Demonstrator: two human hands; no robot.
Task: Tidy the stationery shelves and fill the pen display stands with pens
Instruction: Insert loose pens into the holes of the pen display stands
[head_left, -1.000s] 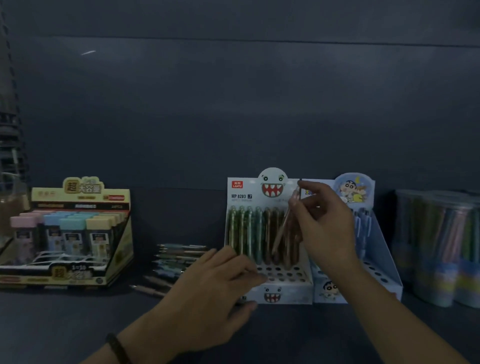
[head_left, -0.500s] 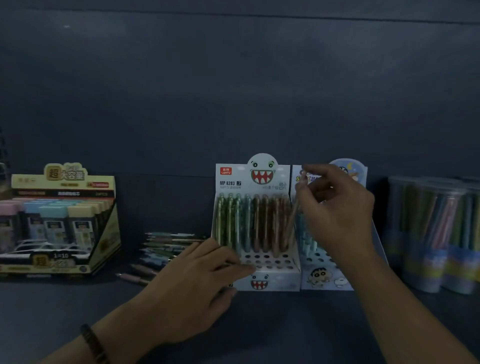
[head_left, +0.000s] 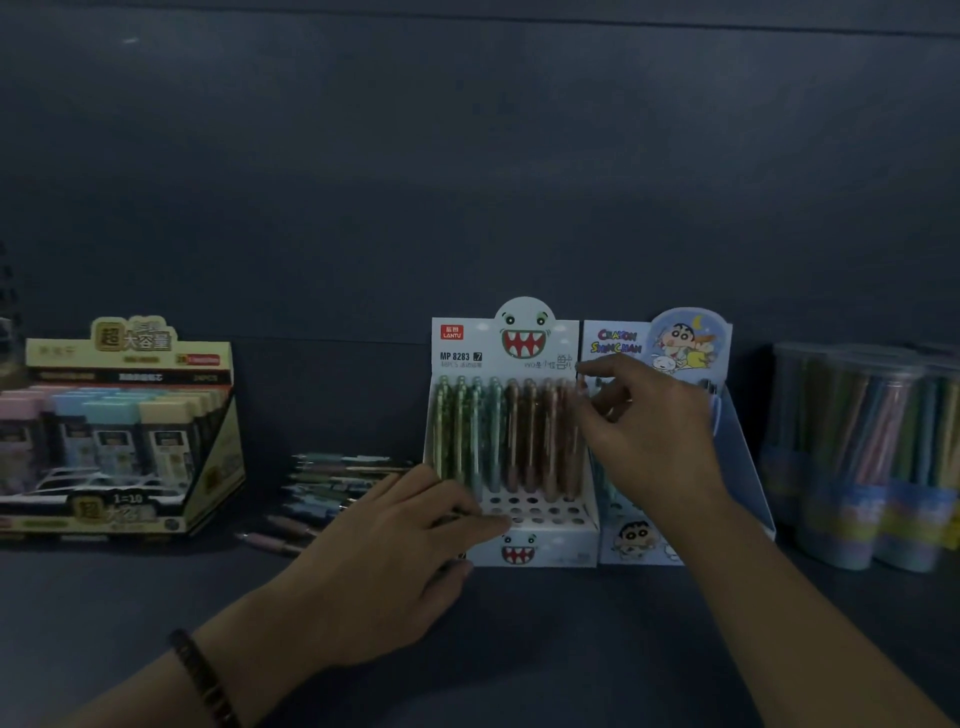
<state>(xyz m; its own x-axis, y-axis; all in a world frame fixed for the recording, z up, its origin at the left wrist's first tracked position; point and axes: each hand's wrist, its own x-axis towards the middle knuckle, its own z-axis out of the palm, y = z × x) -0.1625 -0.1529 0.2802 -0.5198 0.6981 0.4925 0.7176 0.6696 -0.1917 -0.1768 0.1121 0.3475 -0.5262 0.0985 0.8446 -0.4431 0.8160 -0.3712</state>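
Right hand pinching pen top at stand's 2 o'clock, left hand resting spread at its 7 o'clock.

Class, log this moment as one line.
right hand: pinches rightmost pen in monster stand | left hand: rests on stand front | loose pens: left of stand

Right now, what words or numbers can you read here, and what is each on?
"LANTU": monster pen stand, red tag.
"MP 8283": same stand.
"CRAYON SHINCHAN": blue stand.
"1=10": yellow box, front.
"超大容量": its top sign.
Smaller print everywhere, and the clear tubs' labels: too blurred.
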